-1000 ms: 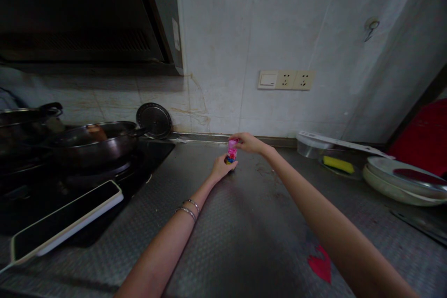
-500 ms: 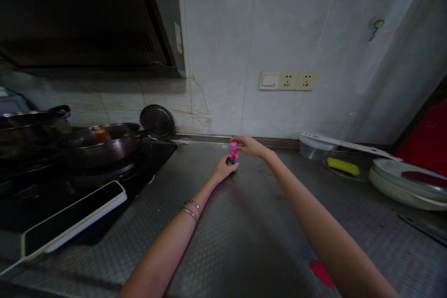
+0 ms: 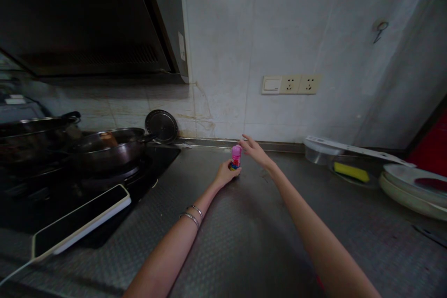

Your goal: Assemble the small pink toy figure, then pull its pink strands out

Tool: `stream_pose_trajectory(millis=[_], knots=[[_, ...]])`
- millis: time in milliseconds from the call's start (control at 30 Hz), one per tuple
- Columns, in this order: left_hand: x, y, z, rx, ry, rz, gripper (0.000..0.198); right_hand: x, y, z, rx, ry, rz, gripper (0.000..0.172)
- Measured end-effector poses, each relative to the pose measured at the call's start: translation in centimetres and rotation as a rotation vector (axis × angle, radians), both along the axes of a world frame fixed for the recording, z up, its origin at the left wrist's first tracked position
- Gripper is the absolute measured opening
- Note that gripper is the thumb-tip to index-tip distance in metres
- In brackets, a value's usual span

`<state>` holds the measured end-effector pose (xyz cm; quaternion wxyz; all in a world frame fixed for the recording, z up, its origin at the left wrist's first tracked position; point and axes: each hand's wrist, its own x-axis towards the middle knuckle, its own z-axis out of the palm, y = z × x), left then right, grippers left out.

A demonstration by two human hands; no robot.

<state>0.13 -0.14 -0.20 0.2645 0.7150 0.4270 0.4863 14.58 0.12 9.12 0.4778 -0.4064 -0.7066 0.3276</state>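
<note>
A small pink bottle [image 3: 236, 153] with a blue and yellow lower part stands upright on the metal countertop, toward the wall. My left hand [image 3: 226, 173] is wrapped round its lower part, with two bracelets on that wrist. Beside the bottle's top, on the right, is my right hand [image 3: 253, 151]. Its fingers are apart and hold nothing; whether a fingertip still touches the top I cannot tell.
On the left, a steel pan [image 3: 111, 149] sits on the black stove [image 3: 153, 167], with a phone-like slab [image 3: 82, 223] in front. A round lid [image 3: 161, 126] leans on the wall. At right are a plastic tub [image 3: 319, 152], a yellow sponge [image 3: 351, 172] and stacked dishes [image 3: 405, 193].
My right hand has let go of the bottle's top and moved slightly right, its fingers spreading. My left hand keeps its hold. The view has shifted a little.
</note>
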Motion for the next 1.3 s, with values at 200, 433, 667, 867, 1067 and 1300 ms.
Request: stream_pose_trajectory(millis=[200, 433, 667, 867, 1067, 1300], knots=[[-0.1, -0.2, 0.2, 0.009, 0.019, 0.010, 0.028, 0.8, 0.0, -1.3, -0.203, 0.226, 0.057, 0.061], [0.0, -0.2, 0.3, 0.020, 0.033, 0.025, 0.025, 1.1, 0.0, -2.0, -0.175, 0.242, -0.041, 0.061], [0.1, -0.4, 0.5, 0.010, 0.021, 0.018, 0.026, 1.0, 0.4, -2.5, -0.185, 0.276, -0.024, 0.064], [0.1, -0.4, 0.6, -0.005, 0.019, 0.024, 0.026, 0.8, 0.4, -2.4, -0.229, 0.274, 0.001, 0.061], [0.1, -0.4, 0.6, 0.010, 0.034, 0.034, 0.027, 0.9, 0.1, -2.5, -0.304, 0.366, 0.010, 0.063], [0.1, -0.6, 0.7, 0.008, 0.020, 0.003, 0.028, 0.4, 0.1, -2.6, -0.274, 0.310, 0.060, 0.064]])
